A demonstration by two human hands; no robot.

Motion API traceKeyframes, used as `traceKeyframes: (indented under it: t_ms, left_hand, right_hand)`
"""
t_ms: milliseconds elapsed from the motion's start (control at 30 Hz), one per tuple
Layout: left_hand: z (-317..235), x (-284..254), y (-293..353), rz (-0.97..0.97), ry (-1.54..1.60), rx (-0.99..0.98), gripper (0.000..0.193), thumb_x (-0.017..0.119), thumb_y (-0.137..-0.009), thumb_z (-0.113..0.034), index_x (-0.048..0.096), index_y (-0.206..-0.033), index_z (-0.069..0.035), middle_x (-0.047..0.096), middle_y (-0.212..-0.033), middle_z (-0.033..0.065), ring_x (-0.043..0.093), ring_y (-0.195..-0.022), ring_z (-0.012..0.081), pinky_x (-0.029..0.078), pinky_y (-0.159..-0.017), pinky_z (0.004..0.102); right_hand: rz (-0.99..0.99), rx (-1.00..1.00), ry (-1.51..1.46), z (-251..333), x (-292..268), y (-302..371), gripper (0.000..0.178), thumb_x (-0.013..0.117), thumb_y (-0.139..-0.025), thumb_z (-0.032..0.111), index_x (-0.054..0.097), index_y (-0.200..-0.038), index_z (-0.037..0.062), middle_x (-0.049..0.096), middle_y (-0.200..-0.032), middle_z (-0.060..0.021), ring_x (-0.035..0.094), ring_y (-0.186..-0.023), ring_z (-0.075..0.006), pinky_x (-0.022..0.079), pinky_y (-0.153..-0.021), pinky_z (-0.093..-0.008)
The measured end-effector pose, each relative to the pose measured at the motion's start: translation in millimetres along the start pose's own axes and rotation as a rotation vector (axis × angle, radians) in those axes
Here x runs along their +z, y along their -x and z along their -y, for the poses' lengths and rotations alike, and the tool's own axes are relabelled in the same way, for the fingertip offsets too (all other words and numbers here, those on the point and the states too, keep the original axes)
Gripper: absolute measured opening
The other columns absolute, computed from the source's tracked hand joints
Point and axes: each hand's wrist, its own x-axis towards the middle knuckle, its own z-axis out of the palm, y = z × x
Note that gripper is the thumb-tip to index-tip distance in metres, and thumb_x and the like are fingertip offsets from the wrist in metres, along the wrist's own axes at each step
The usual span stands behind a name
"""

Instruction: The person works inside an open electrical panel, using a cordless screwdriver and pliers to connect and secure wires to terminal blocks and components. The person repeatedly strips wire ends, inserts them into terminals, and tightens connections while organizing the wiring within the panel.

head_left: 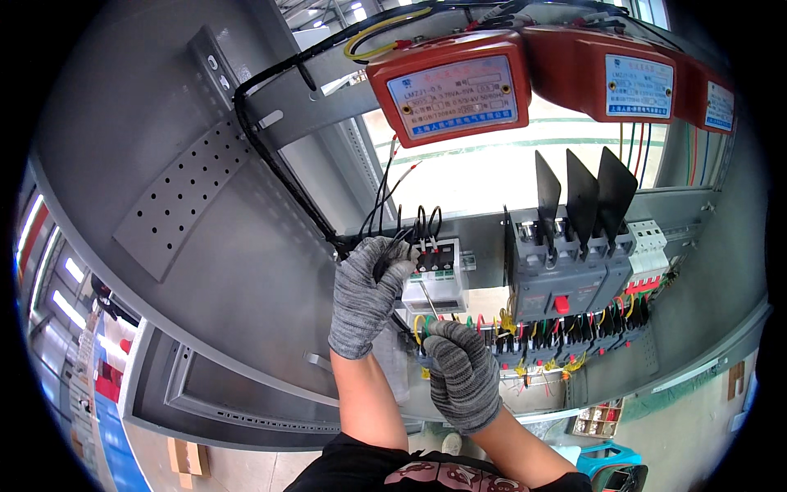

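Note:
Grey knitted gloves cover both of my hands. My left hand (366,289) is closed on black wires (392,248), its fingertips against the left end of a small white device with a black terminal top (437,287). More black wires loop up out of that top. Below the device, my right hand (465,375) is wrapped round a screwdriver; its thin metal shaft (430,300) slants up to the device's front. The glove hides the handle. Where the tip sits, I cannot make out.
Red current transformers (451,88) hang along the upper rail. A large grey breaker (566,275) with black upright barriers (582,193) stands to the right, beside a white small breaker (648,250). Several wired breakers (557,348) line the lower row. The grey cabinet wall (246,287) curves along the left.

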Motion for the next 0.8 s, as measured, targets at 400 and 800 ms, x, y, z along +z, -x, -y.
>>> traceKeyframes:
  t_ms: [400,800]
  left_hand:
    - [-0.6,7.3,0.1,-0.065,-0.218,0.124,0.015,0.065,-0.080,0.002,0.064,-0.095,0.002,0.068,-0.083,0.0056,0.061,-0.076,0.0088,0.050,-0.072,0.0235]
    - [-12.9,4.5,2.6,-0.023,0.393,-0.030,0.026,0.075,-0.077,-0.014,0.064,-0.098,-0.002,0.064,-0.081,0.0016,0.056,-0.069,0.0077,0.044,-0.063,0.0201]
  right_hand:
    - [-0.003,0.015,0.002,-0.8,0.2,0.0,0.033,0.061,-0.075,0.000,0.061,-0.107,0.0061,0.064,-0.102,-0.0167,0.064,-0.089,-0.0350,0.055,-0.076,-0.0433]
    - [-0.224,0.406,-0.292,11.4,-23.3,-9.2,0.011,0.058,-0.091,0.008,0.060,-0.100,0.0019,0.067,-0.082,-0.0102,0.067,-0.075,-0.0191,0.053,-0.072,-0.0311]
